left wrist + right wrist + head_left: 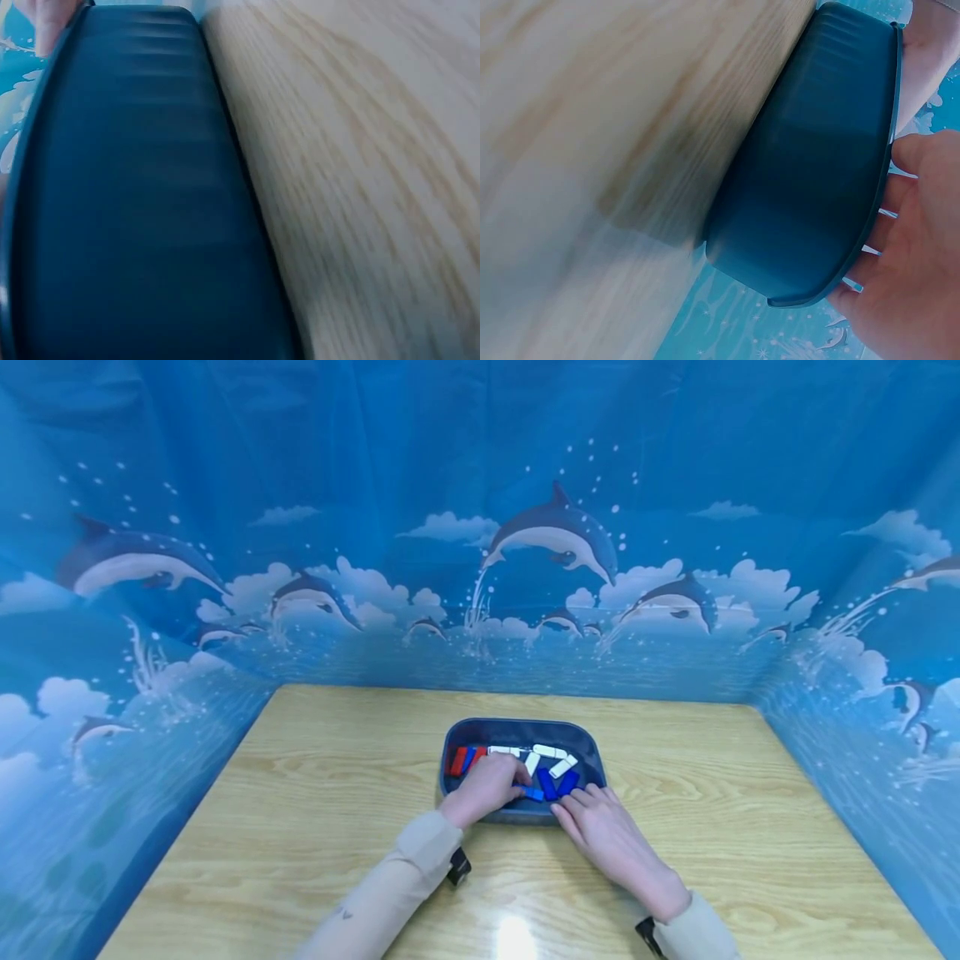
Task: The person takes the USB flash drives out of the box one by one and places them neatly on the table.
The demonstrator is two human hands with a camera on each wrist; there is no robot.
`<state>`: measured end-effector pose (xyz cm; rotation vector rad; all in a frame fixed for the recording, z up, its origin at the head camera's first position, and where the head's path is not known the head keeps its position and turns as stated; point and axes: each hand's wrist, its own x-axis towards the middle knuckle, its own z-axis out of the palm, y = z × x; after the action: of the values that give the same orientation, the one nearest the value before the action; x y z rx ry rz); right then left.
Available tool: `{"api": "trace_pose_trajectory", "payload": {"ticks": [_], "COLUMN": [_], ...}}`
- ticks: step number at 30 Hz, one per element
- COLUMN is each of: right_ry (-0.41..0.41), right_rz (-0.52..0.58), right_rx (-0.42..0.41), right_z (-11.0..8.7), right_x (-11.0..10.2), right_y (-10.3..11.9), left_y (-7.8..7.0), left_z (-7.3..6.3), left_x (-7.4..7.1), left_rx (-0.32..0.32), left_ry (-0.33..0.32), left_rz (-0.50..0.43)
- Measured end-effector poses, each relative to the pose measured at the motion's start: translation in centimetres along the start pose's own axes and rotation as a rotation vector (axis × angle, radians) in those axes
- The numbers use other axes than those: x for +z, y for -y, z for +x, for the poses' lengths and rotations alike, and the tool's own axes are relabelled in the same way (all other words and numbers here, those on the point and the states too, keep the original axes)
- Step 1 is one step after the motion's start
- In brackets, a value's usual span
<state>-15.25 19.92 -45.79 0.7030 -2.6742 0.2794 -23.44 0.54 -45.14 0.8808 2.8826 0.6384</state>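
A dark tray (457, 732) holds small oblong pieces in white, red and blue. Inside its near left part, my left hand (487, 785) pinches a light blue oblong piece (532, 793) between thumb and fingers. Two dark blue pieces (547, 783) lie just right of it. My right hand (603, 831) rests at the tray's near right rim, its relaxed fingers reaching over the edge. In the right wrist view, the right hand (915, 232) has its thumb at the rim, with the fingertips hidden behind the tray wall. The left wrist view shows mostly the tray's outer side (142, 195).
Several white pieces (550, 751) lie at the tray's back and middle, and red pieces (457, 762) at its left end. The tray stands on a wood-grain table (337, 760). A blue curtain (420, 460) printed with dolphins surrounds the table's back and sides.
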Motion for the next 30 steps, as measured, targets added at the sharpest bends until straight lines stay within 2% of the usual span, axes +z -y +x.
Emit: {"api": "trace_pose_trajectory", "payload": {"ticks": [11,21,30], "right_ry": [0.003,0.005,0.035], "right_rz": [-0.005,0.000,0.008], "right_rx": [0.004,0.005,0.033], "right_z": [0.01,-0.02,-0.07], "right_x": [-0.05,-0.01,0.05], "right_y": [0.03,-0.03,0.00], "left_y": [-0.13,0.08,0.12], "left_z": [0.32,0.51,0.56], "left_x": [0.21,0.44,0.49], "left_rx": [-0.041,0.006,-0.001], "left_ry": [0.028,0.020,0.015], "left_rz": [0.029,0.021,0.003]}}
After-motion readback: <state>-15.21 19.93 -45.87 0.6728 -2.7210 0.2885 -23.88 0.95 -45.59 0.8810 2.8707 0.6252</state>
